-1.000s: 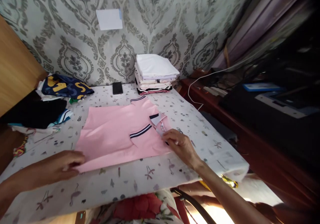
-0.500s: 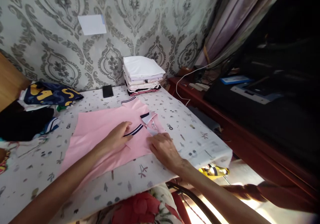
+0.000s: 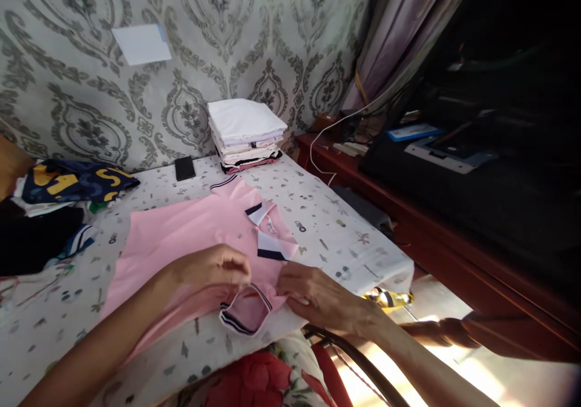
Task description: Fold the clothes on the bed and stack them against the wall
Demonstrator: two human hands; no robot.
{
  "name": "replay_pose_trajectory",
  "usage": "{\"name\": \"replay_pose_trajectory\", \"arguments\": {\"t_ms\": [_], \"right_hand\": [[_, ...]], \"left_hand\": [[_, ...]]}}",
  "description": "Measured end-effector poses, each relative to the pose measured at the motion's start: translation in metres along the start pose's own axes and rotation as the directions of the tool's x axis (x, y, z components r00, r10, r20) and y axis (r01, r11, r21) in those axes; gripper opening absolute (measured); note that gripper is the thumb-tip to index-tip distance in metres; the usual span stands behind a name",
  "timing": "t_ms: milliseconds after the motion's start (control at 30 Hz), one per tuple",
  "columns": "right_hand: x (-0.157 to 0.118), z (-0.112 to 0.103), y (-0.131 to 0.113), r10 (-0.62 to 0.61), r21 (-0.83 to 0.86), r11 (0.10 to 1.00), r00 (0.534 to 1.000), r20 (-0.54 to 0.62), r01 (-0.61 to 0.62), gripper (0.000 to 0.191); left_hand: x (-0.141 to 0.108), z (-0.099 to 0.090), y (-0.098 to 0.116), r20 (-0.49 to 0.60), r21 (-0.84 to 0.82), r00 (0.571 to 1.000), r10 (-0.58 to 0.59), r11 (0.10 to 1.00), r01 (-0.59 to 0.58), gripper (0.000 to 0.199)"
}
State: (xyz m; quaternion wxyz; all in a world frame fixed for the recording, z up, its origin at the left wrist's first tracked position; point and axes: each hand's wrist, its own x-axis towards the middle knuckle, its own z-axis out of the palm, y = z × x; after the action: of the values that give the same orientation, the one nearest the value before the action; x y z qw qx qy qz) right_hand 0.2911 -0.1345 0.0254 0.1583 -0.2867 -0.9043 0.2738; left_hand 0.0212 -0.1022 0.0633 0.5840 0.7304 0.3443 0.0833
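Observation:
A pink polo shirt (image 3: 181, 231) lies spread out with its hem to the left and its white, navy-edged collar (image 3: 272, 247) to the right. My left hand (image 3: 218, 266) is closed in a pinch on the near sleeve's edge, lifting it a little. The striped cuff (image 3: 245, 322) gapes in a loop toward me at the table's front edge. My right hand (image 3: 318, 292) has its fingers curled over the shirt at the near shoulder, just below the collar; its fingertips are partly hidden.
A stack of folded clothes (image 3: 247, 132) stands by the wall, with a dark phone (image 3: 184, 169) to its left. Crumpled clothes (image 3: 72, 183) lie at the left. The patterned cloth (image 3: 336, 231) covers the table. A white cable (image 3: 318, 159) hangs beside the red-brown furniture (image 3: 436, 250) at right.
My left hand has drawn the near sleeve toward me, so its cuff now opens at the front edge. My right hand has moved down and nearer. The collar's near side is uncovered.

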Motion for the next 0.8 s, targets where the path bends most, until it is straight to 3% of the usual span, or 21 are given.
{"name": "replay_pose_trajectory", "arguments": {"t_ms": [67, 133, 200, 300, 367, 400, 500, 567, 600, 667, 733, 800], "right_hand": [[0.0, -0.009, -0.002, 0.068, 0.09, 0.994, 0.998, -0.015, -0.066, 0.017], [0.009, -0.016, 0.007, 0.148, 0.171, 0.976, 0.985, -0.083, -0.133, 0.018], [0.028, -0.02, 0.026, 0.225, 0.207, 0.961, 0.951, -0.211, -0.181, 0.024], [0.068, -0.02, 0.065, 0.366, 0.116, 0.929, 0.836, -0.408, -0.35, 0.032], [0.094, -0.018, 0.085, 0.449, 0.016, 0.87, 0.778, -0.441, -0.493, 0.048], [0.104, -0.016, 0.092, 0.472, -0.029, 0.845, 0.769, -0.43, -0.534, 0.053], [0.123, -0.014, 0.103, 0.481, -0.11, 0.825, 0.791, -0.379, -0.555, 0.05], [0.127, -0.014, 0.106, 0.482, -0.11, 0.828, 0.798, -0.361, -0.55, 0.042], [0.128, -0.014, 0.106, 0.491, -0.098, 0.826, 0.794, -0.359, -0.556, 0.038], [0.127, -0.016, 0.108, 0.502, -0.075, 0.823, 0.783, -0.368, -0.563, 0.033], [0.124, -0.018, 0.108, 0.506, -0.063, 0.818, 0.767, -0.394, -0.571, 0.029], [0.121, -0.021, 0.108, 0.519, -0.057, 0.804, 0.745, -0.419, -0.592, 0.027]], "left_hand": [[0.016, -0.006, -0.014, -0.263, 0.118, 0.964, 0.044, 0.993, -0.013, 0.027], [0.031, -0.011, -0.027, -0.397, 0.271, 0.906, 0.146, 0.962, -0.037, 0.026], [0.044, -0.015, -0.036, -0.392, 0.39, 0.89, 0.232, 0.918, -0.068, 0.03], [0.055, -0.028, -0.04, -0.336, 0.4, 0.911, 0.238, 0.912, -0.09, 0.024], [0.062, -0.048, -0.043, -0.36, 0.387, 0.908, 0.214, 0.92, -0.063, 0.021], [0.067, -0.061, -0.045, -0.404, 0.406, 0.891, 0.208, 0.914, -0.03, 0.021], [0.089, -0.107, -0.054, -0.582, 0.524, 0.778, 0.236, 0.84, 0.137, 0.027], [0.11, -0.135, -0.061, -0.624, 0.605, 0.732, 0.274, 0.762, 0.231, 0.031], [0.121, -0.146, -0.064, -0.61, 0.649, 0.737, 0.289, 0.716, 0.257, 0.033], [0.142, -0.162, -0.067, -0.539, 0.741, 0.788, 0.298, 0.613, 0.274, 0.034], [0.159, -0.171, -0.068, -0.466, 0.804, 0.846, 0.26, 0.523, 0.282, 0.029], [0.171, -0.178, -0.066, -0.434, 0.832, 0.874, 0.218, 0.47, 0.295, 0.022]]}}
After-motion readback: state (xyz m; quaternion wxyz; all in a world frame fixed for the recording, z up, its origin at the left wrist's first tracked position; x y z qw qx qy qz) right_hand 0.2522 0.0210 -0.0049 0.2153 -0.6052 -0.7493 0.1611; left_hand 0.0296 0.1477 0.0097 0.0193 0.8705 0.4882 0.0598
